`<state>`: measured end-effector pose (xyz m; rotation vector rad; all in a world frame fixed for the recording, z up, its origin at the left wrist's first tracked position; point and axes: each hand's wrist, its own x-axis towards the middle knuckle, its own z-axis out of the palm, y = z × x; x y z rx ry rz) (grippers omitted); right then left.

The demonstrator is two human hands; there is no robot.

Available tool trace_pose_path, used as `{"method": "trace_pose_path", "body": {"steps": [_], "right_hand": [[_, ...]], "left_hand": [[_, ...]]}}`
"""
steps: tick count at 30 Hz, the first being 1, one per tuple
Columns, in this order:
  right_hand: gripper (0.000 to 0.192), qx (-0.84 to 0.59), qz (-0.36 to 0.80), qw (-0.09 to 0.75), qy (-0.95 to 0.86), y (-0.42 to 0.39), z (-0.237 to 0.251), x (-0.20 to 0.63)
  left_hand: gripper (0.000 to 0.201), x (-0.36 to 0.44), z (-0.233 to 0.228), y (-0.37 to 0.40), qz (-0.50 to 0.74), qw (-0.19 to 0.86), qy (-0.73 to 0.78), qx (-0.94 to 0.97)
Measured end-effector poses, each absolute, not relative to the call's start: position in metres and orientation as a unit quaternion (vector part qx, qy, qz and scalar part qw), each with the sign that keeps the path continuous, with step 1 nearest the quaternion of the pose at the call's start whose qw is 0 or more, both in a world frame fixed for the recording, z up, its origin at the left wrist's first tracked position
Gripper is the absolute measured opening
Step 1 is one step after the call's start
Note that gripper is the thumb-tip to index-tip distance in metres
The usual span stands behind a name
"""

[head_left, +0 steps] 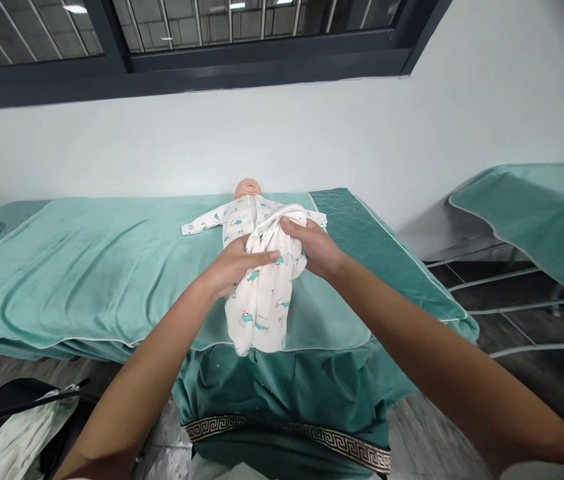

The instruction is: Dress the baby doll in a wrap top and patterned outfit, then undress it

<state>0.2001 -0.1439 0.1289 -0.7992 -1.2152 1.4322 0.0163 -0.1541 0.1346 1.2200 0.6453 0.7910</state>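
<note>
a baby doll (248, 188) is lying on its back near the far edge of the bed (87, 267), its head toward the wall. it is being dressed in a white sleepsuit (262, 293) printed with small teal figures, one sleeve spread out flat. the lower half of the sleepsuit is being bunched and lifted between both hands. the left hand (235, 267) is being pressed against its side, fingers (262, 257) curled onto the cloth; the right hand (315, 247) is gripping the gathered fabric from the other side.

Bare forearms, no sleeves, no gloves
</note>
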Motion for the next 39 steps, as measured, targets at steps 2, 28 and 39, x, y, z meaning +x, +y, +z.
{"method": "trace_pose_path", "body": {"steps": [2, 28, 39], "right_hand": [[0.045, -0.333, 0.595, 0.543, -0.491, -0.141, 0.127, 0.200], [0.049, -0.321, 0.682, 0.360, -0.550, -0.152, 0.107, 0.198], [0.049, -0.303, 0.637, 0.560, -0.433, -0.143, 0.110, 0.189]], "left_hand": [[0.051, 0.011, 0.133, -0.152, 0.315, 0.702, 0.296, 0.567], [0.049, 0.000, 0.122, -0.131, 0.454, 0.700, 0.272, 0.479], [0.054, 0.005, 0.117, -0.130, 0.402, 0.730, 0.274, 0.480]]}}
